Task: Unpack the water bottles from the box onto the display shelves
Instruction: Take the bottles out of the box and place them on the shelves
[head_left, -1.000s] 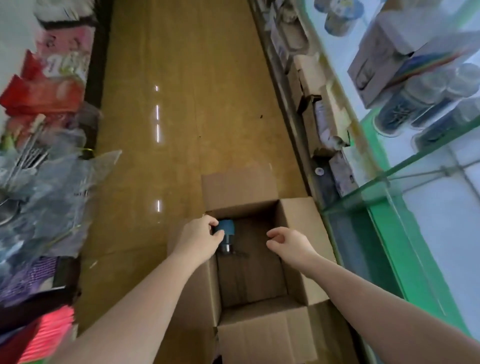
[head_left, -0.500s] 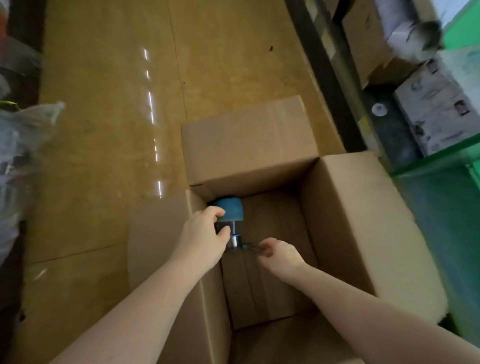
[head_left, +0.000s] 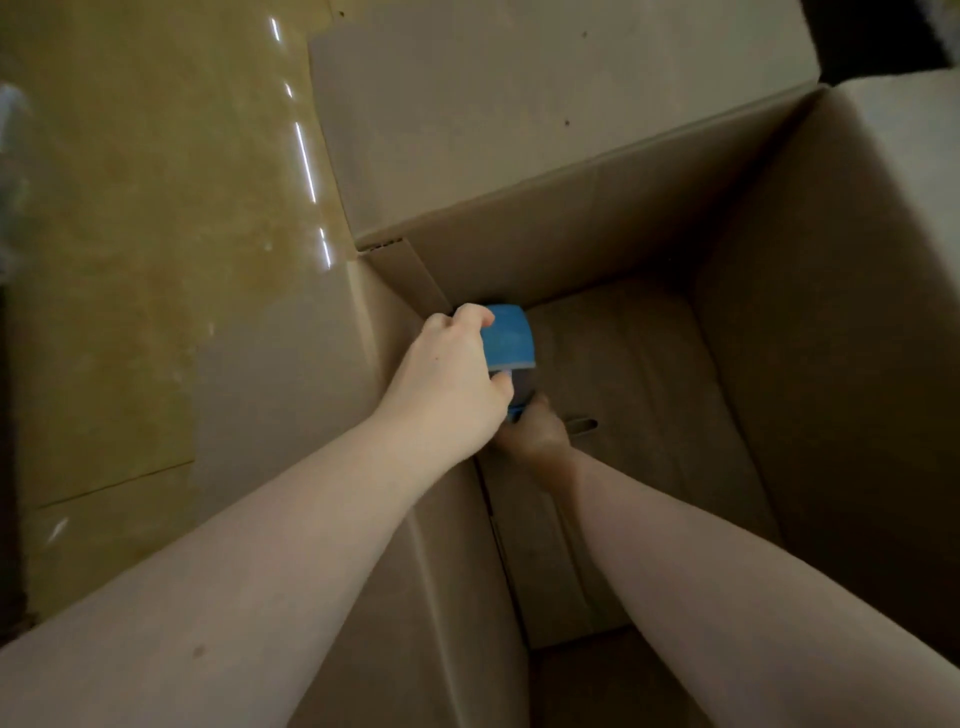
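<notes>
Both arms have sunk deeper into the cardboard box (head_left: 649, 218). The left hand (head_left: 447, 384) clenches the blue-capped water bottle (head_left: 506, 335) at ten o'clock in the corner; the right hand (head_left: 535, 434) steadies beneath it, its grip hidden, likely for lifting.

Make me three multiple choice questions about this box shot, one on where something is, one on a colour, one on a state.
1. Where is the bottle?
A. on the floor outside the box
B. in the box's far left corner
C. on a shelf

2. What colour is the bottle's cap?
A. red
B. white
C. blue

3. What is the left hand doing?
A. gripping the bottle
B. hanging free
C. pressing a flap

Answers: 1 B, the bottle stands against the corner inside the box. 2 C, the top part is plainly blue. 3 A, its fingers wrap the bottle, while the right hand reaches low beside it.
</notes>
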